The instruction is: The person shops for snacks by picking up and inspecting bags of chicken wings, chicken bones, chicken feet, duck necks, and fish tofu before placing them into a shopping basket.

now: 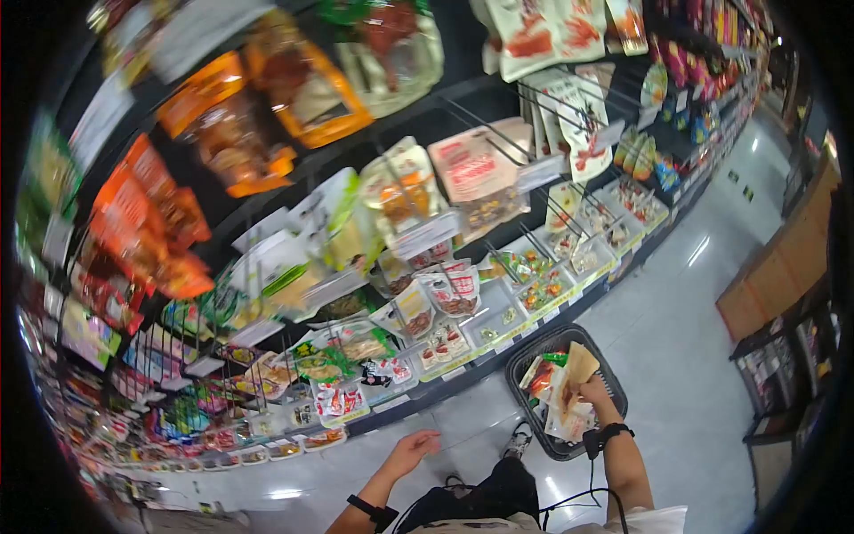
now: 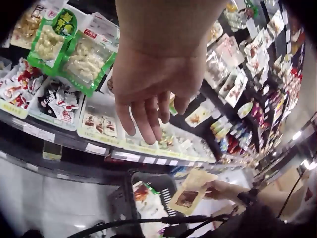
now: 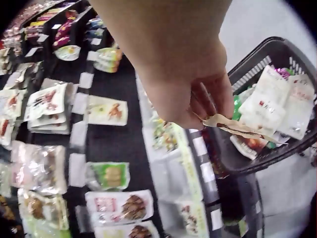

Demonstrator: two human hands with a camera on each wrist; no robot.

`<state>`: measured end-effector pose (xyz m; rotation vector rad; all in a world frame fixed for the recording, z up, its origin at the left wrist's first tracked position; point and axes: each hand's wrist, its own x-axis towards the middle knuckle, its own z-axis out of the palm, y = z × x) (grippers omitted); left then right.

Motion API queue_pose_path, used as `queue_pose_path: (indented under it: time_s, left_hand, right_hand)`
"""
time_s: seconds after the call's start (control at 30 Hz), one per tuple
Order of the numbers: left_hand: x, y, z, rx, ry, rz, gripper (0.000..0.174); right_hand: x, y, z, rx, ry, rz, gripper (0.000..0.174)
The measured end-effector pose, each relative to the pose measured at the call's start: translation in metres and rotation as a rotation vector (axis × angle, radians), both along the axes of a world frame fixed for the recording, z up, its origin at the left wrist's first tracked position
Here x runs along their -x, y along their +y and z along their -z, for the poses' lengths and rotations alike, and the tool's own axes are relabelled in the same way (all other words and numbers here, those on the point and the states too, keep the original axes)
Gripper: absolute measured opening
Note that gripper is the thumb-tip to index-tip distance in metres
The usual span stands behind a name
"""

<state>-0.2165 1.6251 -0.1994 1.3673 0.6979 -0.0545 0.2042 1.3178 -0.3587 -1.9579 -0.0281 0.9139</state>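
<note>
My right hand (image 1: 594,392) pinches one edge of a brown kraft-paper snack pouch (image 2: 190,193) with a dark window or picture on it. The pouch is over a black plastic basket (image 3: 247,169), and in the right wrist view it shows nearly edge-on. Inside the basket lie several white, red and green snack packets (image 3: 267,101). My left hand (image 2: 158,84) holds nothing; its fingers hang relaxed in front of the shelf's lower trays. In the head view that hand (image 1: 411,449) is left of the basket, over the floor.
A long black shop shelf holds hanging snack bags (image 1: 480,165) on metal hooks, with trays of small wrapped snacks (image 1: 445,343) along its bottom edge. A brown cardboard box (image 1: 774,258) stands across the aisle to the right. A shoe (image 1: 518,440) is close beside the basket.
</note>
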Motion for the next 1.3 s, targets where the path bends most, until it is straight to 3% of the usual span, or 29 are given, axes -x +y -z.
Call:
queue_pose_path:
  time_s: [0.07,0.2,0.3,0.4,0.43,0.53,0.57,0.6,0.63,0.67,0.8,0.93,1.07,1.13,1.3]
  left_hand:
    - [0.016,-0.008,-0.016,-0.267,0.052,0.105,0.049]
    - [0.051,-0.028,-0.08,-0.815,-0.086,0.165,0.076]
    - [0.081,-0.042,-0.14,-0.796,-0.24,0.036,0.081]
    - [0.124,-0.035,-0.12,-0.798,-0.294,-0.131,0.077]
    - [0.141,-0.036,-0.135,-0.64,-0.243,-0.225,0.068]
    - [0.194,-0.014,-0.096,-0.629,-0.338,-0.414,0.055]
    - [0.211,-0.013,-0.106,-0.324,-0.388,-0.495,0.049]
    - [0.229,-0.014,-0.119,-0.007,-0.42,-0.572,0.043]
    - [0.246,-0.011,-0.113,0.05,-0.35,-0.618,0.039]
    - [0.252,-0.017,-0.136,0.242,-0.544,-0.703,0.044]
    - [0.286,-0.021,-0.139,0.319,-0.673,-0.704,0.053]
    - [0.298,-0.029,-0.163,0.345,-0.737,-0.621,0.055]
    - [0.295,-0.035,-0.178,0.297,-0.727,-0.572,0.044]
    - [0.295,-0.037,-0.168,0.237,-0.676,-0.532,0.04]
    - [0.297,-0.047,-0.155,0.237,-0.535,-0.391,0.04]
  right_hand:
    - [0.034,0.031,-0.084,-0.17,0.214,-0.001,0.04]
    - [0.137,0.105,-0.217,-0.373,0.408,-0.291,0.055]
    - [0.244,0.154,-0.286,-0.443,0.4,-0.489,0.062]
    - [0.333,0.19,-0.342,-0.447,0.424,-0.69,0.063]
    - [0.355,0.198,-0.353,-0.448,0.412,-0.768,0.057]
    - [0.384,0.207,-0.369,-0.589,0.331,-1.094,0.039]
    - [0.391,0.206,-0.373,-0.652,0.307,-1.213,0.033]
    - [0.4,0.203,-0.388,-0.632,0.041,-1.243,0.027]
    - [0.404,0.2,-0.391,-0.652,0.036,-1.212,0.027]
    - [0.405,0.197,-0.393,-0.68,0.023,-1.184,0.028]
    - [0.425,0.187,-0.414,-0.595,0.323,-0.857,0.034]
    - [0.45,0.189,-0.403,-0.62,0.112,-0.855,0.047]
    - [0.472,0.18,-0.398,-0.645,0.215,-0.896,0.053]
    - [0.478,0.175,-0.395,-0.545,0.234,-0.954,0.048]
    - [0.48,0.165,-0.368,-0.485,0.215,-0.846,0.032]
